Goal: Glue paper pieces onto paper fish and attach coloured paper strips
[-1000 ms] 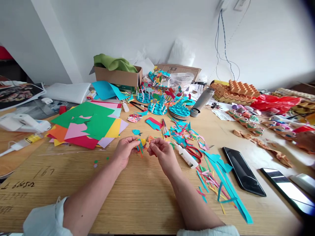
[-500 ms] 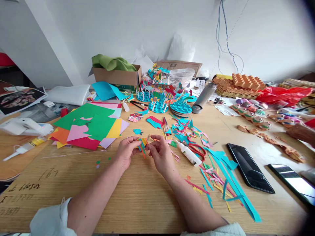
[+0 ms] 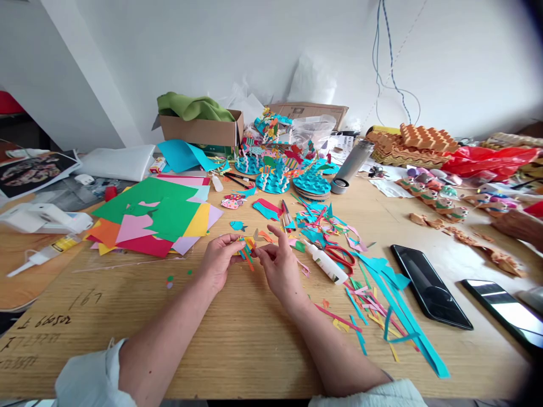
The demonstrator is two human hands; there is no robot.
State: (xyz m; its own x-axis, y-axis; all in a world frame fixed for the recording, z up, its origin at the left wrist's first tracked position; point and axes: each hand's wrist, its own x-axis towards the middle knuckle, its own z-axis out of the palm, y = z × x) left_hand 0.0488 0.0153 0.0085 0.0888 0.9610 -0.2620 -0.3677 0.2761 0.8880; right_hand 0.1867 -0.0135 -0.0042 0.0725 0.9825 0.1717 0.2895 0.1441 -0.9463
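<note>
My left hand (image 3: 221,261) pinches a small yellow paper cutout (image 3: 248,244) with orange and blue strips across it, held just above the table. At the cutout's right edge is my right hand (image 3: 280,268), its thumb tip pressed there against fingers partly hidden, the index finger raised. Beyond the hands lies a small blue paper fish (image 3: 238,226). A white glue bottle (image 3: 326,264) lies to the right of my right hand, against red-handled scissors (image 3: 341,259). An orange paper scrap (image 3: 266,237) rests just behind my fingers.
Coloured paper sheets (image 3: 148,209) are stacked at left. Blue decorated discs (image 3: 272,180) and a steel flask (image 3: 353,167) stand behind. Paper strips (image 3: 369,305) and a black phone (image 3: 430,285) lie at right. Another person's hand (image 3: 520,229) is at the right edge.
My right index finger has lifted away from the cutout, while the thumb stays at its edge. The orange scrap behind my fingers now shows. My left hand keeps its hold.
</note>
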